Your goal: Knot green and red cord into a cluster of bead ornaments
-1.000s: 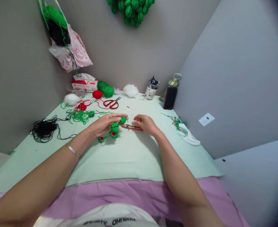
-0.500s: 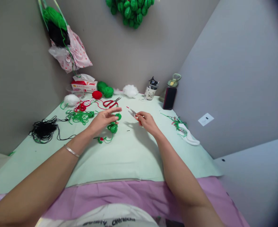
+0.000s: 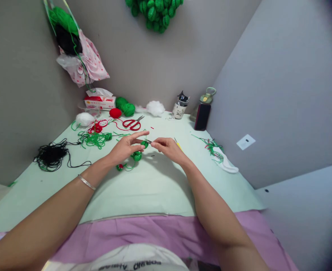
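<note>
My left hand pinches a small green crochet ball between thumb and fingers, the other fingers stretched out. From it hangs a string of more green crochet pieces ending in a red-and-green bit on the pale green table cover. My right hand is closed on small thread snips, whose metal tip touches the green ball. A thin yellow stick shows just behind the right hand.
Red scissors, red yarn ball, green yarn, white stuffing and a tissue box lie at the back. Black yarn and green tangle sit left. Jar, phone, thread scraps right.
My right hand lifted the snips off the table, then brought their tip leftward to the green ball. My left hand raised the crochet string slightly.
</note>
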### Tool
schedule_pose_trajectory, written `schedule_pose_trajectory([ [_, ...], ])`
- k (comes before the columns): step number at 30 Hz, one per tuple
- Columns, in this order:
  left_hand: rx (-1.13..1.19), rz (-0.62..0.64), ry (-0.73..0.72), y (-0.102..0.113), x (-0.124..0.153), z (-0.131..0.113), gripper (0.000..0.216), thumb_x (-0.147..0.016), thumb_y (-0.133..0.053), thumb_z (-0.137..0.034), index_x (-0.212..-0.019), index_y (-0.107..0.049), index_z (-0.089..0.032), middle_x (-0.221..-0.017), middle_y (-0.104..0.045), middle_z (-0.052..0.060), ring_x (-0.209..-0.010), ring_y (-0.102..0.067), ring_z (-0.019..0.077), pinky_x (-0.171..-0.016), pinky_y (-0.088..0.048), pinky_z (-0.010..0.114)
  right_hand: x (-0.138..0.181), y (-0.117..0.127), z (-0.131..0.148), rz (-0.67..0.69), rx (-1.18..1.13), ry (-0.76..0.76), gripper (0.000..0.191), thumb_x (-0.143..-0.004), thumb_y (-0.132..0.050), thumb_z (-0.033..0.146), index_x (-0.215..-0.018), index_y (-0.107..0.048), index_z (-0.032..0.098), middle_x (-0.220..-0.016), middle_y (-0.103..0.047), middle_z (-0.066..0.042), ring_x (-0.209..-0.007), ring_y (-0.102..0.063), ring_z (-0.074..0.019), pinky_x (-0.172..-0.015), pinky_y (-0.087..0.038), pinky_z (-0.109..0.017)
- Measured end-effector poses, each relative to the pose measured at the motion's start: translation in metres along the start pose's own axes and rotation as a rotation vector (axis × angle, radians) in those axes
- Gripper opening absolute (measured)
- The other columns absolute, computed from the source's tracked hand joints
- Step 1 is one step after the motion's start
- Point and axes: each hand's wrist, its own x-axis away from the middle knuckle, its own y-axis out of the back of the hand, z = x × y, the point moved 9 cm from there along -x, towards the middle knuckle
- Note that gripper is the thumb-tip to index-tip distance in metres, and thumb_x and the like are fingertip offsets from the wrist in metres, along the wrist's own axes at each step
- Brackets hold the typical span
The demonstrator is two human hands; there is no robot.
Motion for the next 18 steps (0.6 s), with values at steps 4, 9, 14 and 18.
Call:
schedule_pose_trajectory([
  [4, -0.01, 0.056, 0.006, -0.007, 0.001, 0.003, 0.064, -0.078, -0.07, -0.029, -0.14, -0.055, -0.024, -0.119, -0.069, 0.008, -0.092, -0.065, 0.0191, -0.08, -0.053, 0.033, 0.002, -0.004, 0.005, 0.023, 0.002, 0.014, 0.044, -0.09, -0.051, 0.055, -0.08, -0.067, 0.016, -0.064, -0.045, 0.003, -0.061, -0.035, -0.0104, -0.057, -0.026, -0.025],
  [9, 0.008, 0.062, 0.015, -0.01, 0.001, 0.004, 0.064, -0.075, -0.071, -0.028, -0.137, -0.057, -0.025, -0.122, -0.067, 0.007, -0.104, -0.063, 0.0227, -0.076, -0.053, 0.031, 0.004, -0.004, 0.008, 0.044, -0.023, -0.002, 0.045, -0.089, -0.052, 0.056, -0.074, -0.063, 0.015, -0.061, -0.037, 0.004, -0.06, -0.03, -0.0102, -0.055, -0.023, -0.025],
  [14, 0.024, 0.064, 0.053, -0.01, 0.001, 0.005, 0.068, -0.073, -0.073, -0.028, -0.139, -0.056, -0.023, -0.104, -0.071, 0.006, -0.096, -0.063, 0.0209, -0.075, -0.051, 0.031, 0.001, -0.006, 0.003, 0.027, -0.11, -0.033, 0.043, -0.088, -0.054, 0.055, -0.072, -0.062, 0.016, -0.058, -0.034, 0.005, -0.058, -0.029, -0.0099, -0.054, -0.023, -0.025],
  [18, 0.042, 0.019, 0.067, 0.0, 0.0, 0.008, 0.066, -0.076, -0.074, -0.036, -0.138, -0.056, -0.022, -0.091, -0.07, 0.004, -0.086, -0.064, 0.0186, -0.078, -0.05, 0.032, -0.002, 0.006, -0.009, -0.086, -0.19, -0.071, 0.044, -0.086, -0.056, 0.059, -0.081, -0.067, 0.017, -0.062, -0.042, 0.004, -0.057, -0.034, -0.0097, -0.054, -0.026, -0.024],
])
